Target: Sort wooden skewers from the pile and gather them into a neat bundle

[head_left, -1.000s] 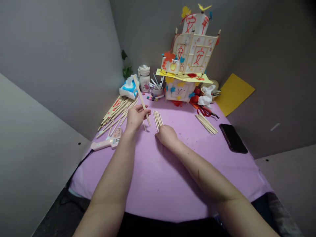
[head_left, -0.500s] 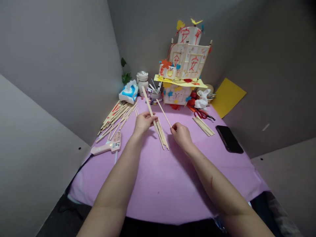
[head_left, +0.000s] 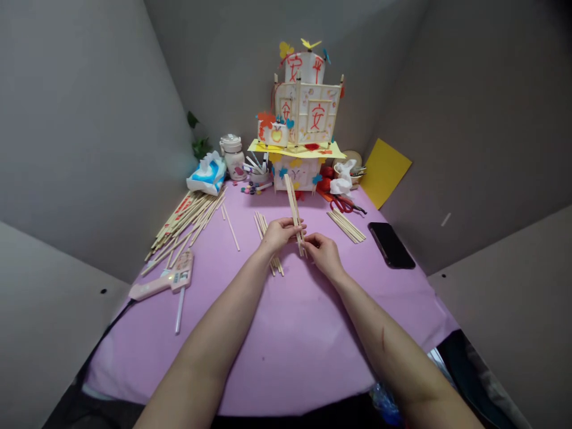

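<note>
The left hand [head_left: 281, 235] pinches a small bundle of wooden sticks [head_left: 292, 199] between thumb and fingers, holding it tilted above the bench [head_left: 277, 339], in front of the decorated paper model [head_left: 317, 122]; the right hand [head_left: 324, 255], just beside it, has thumb and fingertips closed at the bundle's lower end; how many sticks each of the 2 hands grips cannot be told; a loose row of sticks [head_left: 260, 224] lies partly hidden beneath the left hand and wrist; a second row [head_left: 346, 226] lies to the right, between the red-handled scissors [head_left: 343, 206] and the black phone [head_left: 391, 245]; on the left, a large stick pile [head_left: 190, 217] spreads near the pink glue gun [head_left: 182, 272], and a tissue pack [head_left: 207, 174] sits just behind the pile.
</note>
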Available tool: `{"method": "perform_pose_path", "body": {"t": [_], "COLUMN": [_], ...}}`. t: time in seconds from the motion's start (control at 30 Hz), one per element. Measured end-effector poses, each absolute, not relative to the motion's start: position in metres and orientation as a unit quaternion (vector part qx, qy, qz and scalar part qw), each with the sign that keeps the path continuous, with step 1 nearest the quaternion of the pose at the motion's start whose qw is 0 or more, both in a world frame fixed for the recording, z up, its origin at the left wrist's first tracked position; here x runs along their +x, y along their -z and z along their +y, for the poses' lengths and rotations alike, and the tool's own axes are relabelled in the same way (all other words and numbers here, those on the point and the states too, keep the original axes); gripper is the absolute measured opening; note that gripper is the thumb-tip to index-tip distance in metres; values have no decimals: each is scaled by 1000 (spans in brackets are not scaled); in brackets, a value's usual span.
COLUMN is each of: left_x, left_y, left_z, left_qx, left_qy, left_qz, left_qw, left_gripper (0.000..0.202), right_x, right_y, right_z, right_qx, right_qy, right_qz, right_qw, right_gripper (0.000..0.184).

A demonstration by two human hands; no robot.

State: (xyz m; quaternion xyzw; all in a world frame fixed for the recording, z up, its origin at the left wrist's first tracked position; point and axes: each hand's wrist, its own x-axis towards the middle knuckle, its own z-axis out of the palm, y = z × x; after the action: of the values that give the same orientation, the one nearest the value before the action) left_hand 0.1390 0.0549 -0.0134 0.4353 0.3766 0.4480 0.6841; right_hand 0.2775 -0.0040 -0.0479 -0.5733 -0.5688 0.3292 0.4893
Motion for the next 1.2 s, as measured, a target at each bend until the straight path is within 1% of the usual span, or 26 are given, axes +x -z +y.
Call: {"method": "perform_pose_path", "body": {"t": [0.2, 0.33, 0.43, 0.6, 0.7, 0.77, 0.83, 0.9, 0.97, 1.07, 1.2], "left_x": [141, 141, 138, 134, 133, 133, 133, 134, 134, 135, 134], "left_y": [18, 18, 15, 14, 14, 14, 15, 15, 15, 16, 16], "left_z": [54, 53, 52, 52, 52, 52, 51, 51, 51, 50, 49], "left_qx": [442, 455, 485, 519, 531, 548, 562, 566, 561, 562, 594], "left_qy": [-434, -436, -448, -460, -451, -442, -434, -427, -426, -431, -432], "left_qz": [382, 379, 375, 361, 357, 354, 348, 342, 341, 344, 343], "left_qw": [686, 677, 650, 623, 622, 615, 613, 617, 622, 617, 586], "left_gripper": [28, 28, 28, 27, 26, 26, 25, 25, 26, 24, 16], "right_x": [278, 279, 277, 276, 282, 290, 297, 300, 299, 290, 280], "right_y": [52, 52, 51, 54, 53, 45, 32, 14, -3, -22, -29], "right_z": [-1, 1, 4, 8, 7, 7, 9, 12, 17, 25, 32], "right_qx": [-557, -550, -545, -532, -539, -543, -536, -512, -484, -454, -445], "right_qy": [-349, -330, -314, -356, -356, -343, -332, -319, -309, -316, -348], "right_qz": [-555, -568, -576, -581, -585, -585, -577, -585, -613, -644, -637], "right_qw": [509, 515, 522, 503, 490, 495, 520, 542, 543, 529, 524], "right_gripper": [21, 21, 22, 21, 20, 21, 25, 31, 33, 31, 26]}}
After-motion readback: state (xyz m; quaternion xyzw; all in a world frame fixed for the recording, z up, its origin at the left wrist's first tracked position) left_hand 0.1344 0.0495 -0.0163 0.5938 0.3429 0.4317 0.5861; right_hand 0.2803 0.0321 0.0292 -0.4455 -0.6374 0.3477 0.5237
